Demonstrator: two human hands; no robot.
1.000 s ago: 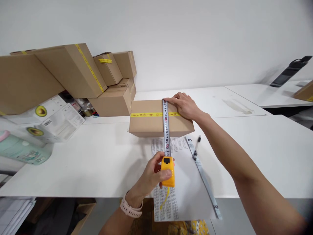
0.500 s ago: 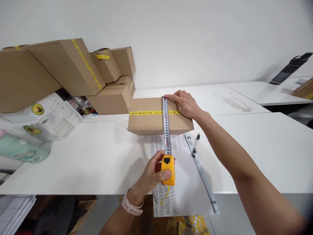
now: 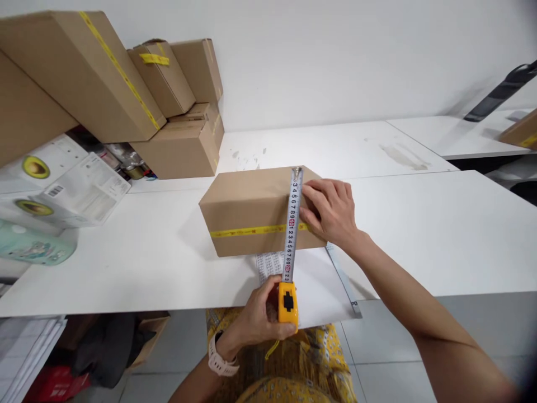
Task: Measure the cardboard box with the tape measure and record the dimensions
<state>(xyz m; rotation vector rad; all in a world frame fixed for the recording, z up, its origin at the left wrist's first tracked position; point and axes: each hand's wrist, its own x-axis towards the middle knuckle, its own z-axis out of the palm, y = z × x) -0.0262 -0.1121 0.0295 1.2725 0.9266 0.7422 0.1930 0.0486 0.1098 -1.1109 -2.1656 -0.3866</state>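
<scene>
My left hand (image 3: 260,318) grips a yellow tape measure (image 3: 288,319) near the table's front edge. Its metal blade (image 3: 290,238) runs away from me across a closed cardboard box (image 3: 247,210), with the end hook by the box's far edge. A strip of yellow printed tape crosses the box's near face. My right hand (image 3: 333,211) is curled against the right part of the box, fingertips beside the blade; its grip is partly hidden. Partly under the box lies a printed sheet (image 3: 268,266), with a white sheet or folder (image 3: 321,285) beside it.
Cardboard boxes (image 3: 176,146) are stacked at the back left against the wall. White cartons with avocado pictures (image 3: 75,184) and a mint-green bottle (image 3: 37,246) stand at the left. A black bottle (image 3: 499,92) and another box (image 3: 522,131) are at the far right.
The box has tipped toward me, bringing its yellow tape strip lower on the near side. My right hand has moved from the blade's end to the box's right part. The view has shifted.
</scene>
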